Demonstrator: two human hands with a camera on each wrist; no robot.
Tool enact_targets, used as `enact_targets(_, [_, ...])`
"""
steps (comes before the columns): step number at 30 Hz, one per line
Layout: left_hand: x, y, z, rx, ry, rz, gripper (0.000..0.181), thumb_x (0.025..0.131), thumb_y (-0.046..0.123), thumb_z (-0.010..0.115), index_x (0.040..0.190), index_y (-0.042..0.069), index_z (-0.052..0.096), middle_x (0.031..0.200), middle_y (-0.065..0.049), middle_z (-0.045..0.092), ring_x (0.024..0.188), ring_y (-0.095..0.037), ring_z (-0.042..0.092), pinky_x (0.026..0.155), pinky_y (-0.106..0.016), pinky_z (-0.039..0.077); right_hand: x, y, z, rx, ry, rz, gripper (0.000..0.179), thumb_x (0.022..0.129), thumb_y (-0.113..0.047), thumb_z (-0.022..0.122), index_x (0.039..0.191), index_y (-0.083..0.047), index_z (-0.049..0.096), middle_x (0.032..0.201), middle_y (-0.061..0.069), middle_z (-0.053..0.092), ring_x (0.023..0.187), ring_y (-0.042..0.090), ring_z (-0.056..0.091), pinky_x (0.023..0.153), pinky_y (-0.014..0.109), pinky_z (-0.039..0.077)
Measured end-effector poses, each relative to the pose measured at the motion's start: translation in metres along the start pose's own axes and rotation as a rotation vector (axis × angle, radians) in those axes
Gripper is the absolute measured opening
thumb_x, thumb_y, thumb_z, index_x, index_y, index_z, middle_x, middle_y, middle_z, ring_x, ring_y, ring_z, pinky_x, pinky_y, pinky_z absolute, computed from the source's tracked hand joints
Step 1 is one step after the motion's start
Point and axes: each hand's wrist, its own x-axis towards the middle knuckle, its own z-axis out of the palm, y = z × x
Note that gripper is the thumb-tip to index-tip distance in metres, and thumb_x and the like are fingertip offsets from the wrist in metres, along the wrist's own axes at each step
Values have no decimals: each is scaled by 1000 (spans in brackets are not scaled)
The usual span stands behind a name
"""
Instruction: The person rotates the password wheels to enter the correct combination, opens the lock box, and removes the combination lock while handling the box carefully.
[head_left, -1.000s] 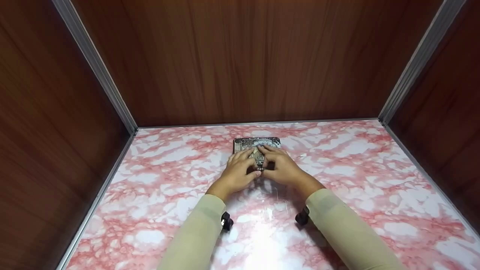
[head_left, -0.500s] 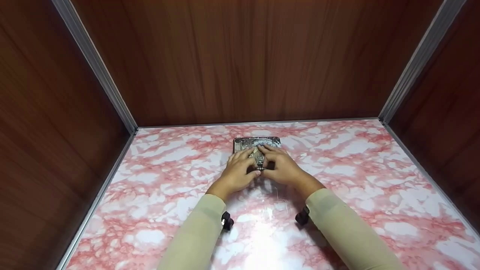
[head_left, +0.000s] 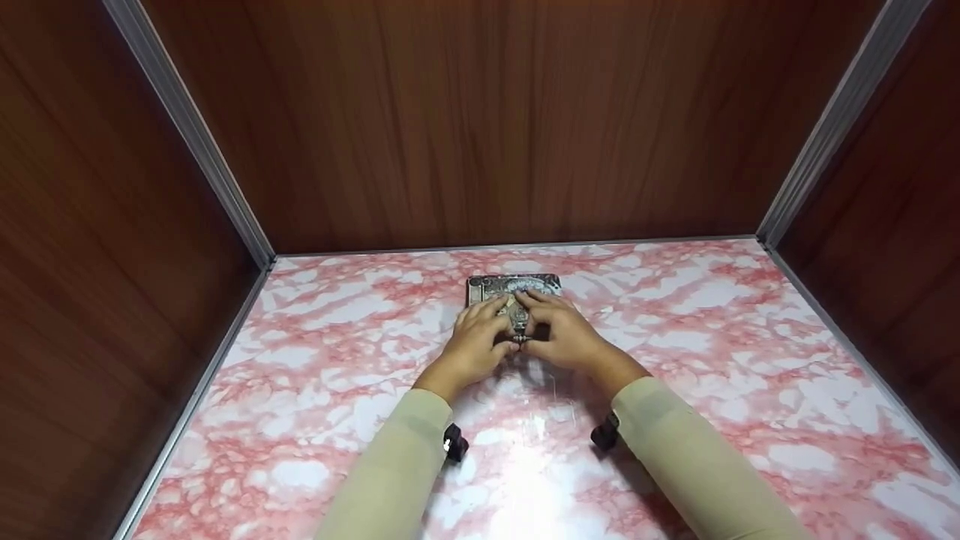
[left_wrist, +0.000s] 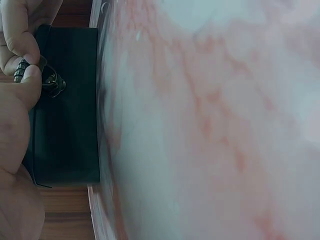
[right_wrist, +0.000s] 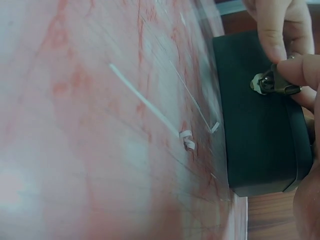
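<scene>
A small dark green box (left_wrist: 65, 125) with an ornate patterned lid (head_left: 491, 286) stands on the marbled table. At its front hangs a brass clasp (right_wrist: 260, 84) with a small ribbed lock (left_wrist: 21, 70), which looks like a combination padlock. My left hand (head_left: 474, 341) lies over the lid's left side, its thumb pinching one end of the lock. From the right, my right hand (head_left: 562, 331) covers the other side of the lid, and its thumb pinches the lock close beside the left thumb. The fingers hide much of the lid.
Dark wood panels (head_left: 480, 127) with metal corner strips close in the back and both sides. The red-and-white table (head_left: 337, 322) spreads around the box. White scuffs or strips (right_wrist: 145, 102) mark the surface before it. A black wrist device (head_left: 454, 442) sits at the left cuff.
Both thumb tips shift very slightly at the front edge of the box. The box, the fingers on the lid and the arms stay in place.
</scene>
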Motion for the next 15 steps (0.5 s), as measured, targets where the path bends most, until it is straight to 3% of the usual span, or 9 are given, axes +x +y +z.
enact_targets(8, [-1, 3, -1, 2, -3, -10, 16, 110, 33, 72, 108, 17, 71, 186, -9, 37, 175, -35, 29, 146, -58, 13, -2, 2, -2, 26, -15, -12, 20, 88, -21, 84, 101, -13, 71, 174, 13, 55, 169, 46, 41, 138, 75, 26])
enact_targets(15, [-1, 3, -2, 5, -7, -19, 16, 110, 34, 72, 109, 18, 71, 187, -7, 35, 175, -35, 28, 147, -58, 12, -2, 2, -2, 39, -14, -31, 18, 90, -19, 87, 100, -15, 73, 173, 16, 56, 168, 49, 41, 137, 77, 26])
